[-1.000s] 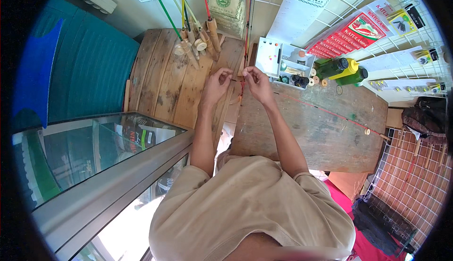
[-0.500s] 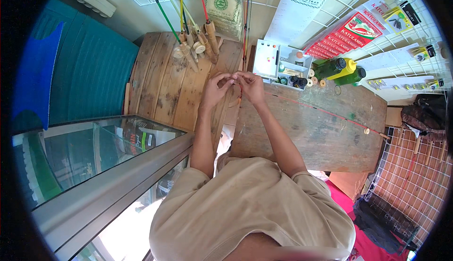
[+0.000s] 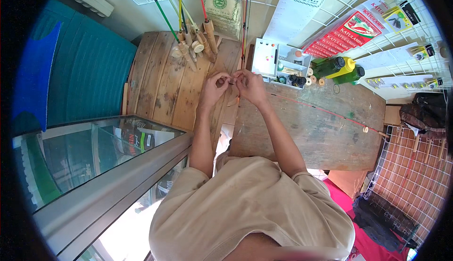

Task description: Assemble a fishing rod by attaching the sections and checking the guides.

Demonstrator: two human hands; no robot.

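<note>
My left hand (image 3: 215, 90) and my right hand (image 3: 251, 89) are close together above the gap between two wooden tabletops. Each has thumb and forefinger pinched. A tiny dark thing shows at the left fingertips, too small to name, and what the right fingers hold is hidden. Right of my hands, a thin red fishing rod (image 3: 321, 106) lies across the darker table (image 3: 292, 133), a pale round spool (image 3: 365, 130) beside its handle end. An open white tackle box (image 3: 265, 58) with small compartments stands just beyond my right hand.
Several fishing rods with wooden handles (image 3: 211, 35) stand at the back of the lighter table (image 3: 158, 88). Green bottles (image 3: 350, 75) and small wooden spools (image 3: 321, 81) sit right of the box. A glass display case (image 3: 104, 152) borders the left; hanging packets (image 3: 354, 32) line the back grid.
My fingertips have moved slightly apart, and a tiny dark thing now shows at the left fingertips. Both hands stay in nearly the same place.
</note>
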